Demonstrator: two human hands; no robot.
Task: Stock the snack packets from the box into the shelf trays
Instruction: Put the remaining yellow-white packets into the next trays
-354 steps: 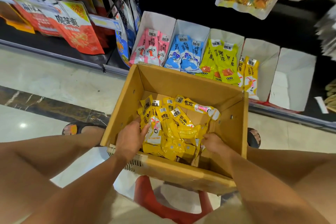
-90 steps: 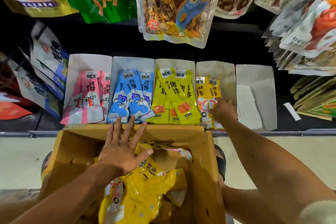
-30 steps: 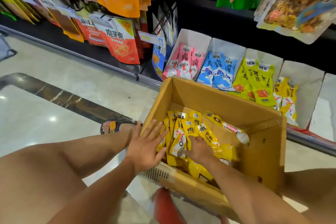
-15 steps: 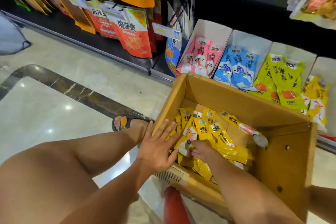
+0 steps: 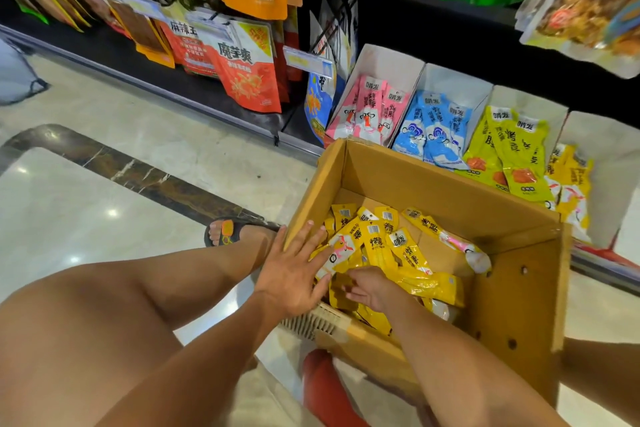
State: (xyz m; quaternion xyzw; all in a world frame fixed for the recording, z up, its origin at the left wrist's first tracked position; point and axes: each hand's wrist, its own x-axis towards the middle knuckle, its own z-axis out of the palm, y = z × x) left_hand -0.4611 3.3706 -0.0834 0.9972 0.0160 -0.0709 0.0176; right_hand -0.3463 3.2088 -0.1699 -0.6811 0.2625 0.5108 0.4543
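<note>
An open cardboard box (image 5: 433, 180) holds several yellow snack packets (image 5: 384, 246). My left hand (image 5: 294, 270) lies flat with fingers spread over the box's near-left corner, fingertips touching the packets. My right hand (image 5: 370, 288) is down in the box with fingers curled into the yellow packets. Behind the box stand white shelf trays: pink packets (image 5: 367, 107), blue packets (image 5: 433, 128), green-yellow packets (image 5: 512, 152), and a tray (image 5: 613, 149) part filled with yellow packets (image 5: 571, 180).
The box rests on a red stool (image 5: 325, 388). My knees flank it, and my left foot in a sandal (image 5: 228, 230) is on the glossy tiled floor. Large snack bags (image 5: 242, 62) hang along the shelf to the left and above.
My right hand has dug a little deeper into the yellow packets. My left hand stays flat on the box corner. The view has shifted slightly.
</note>
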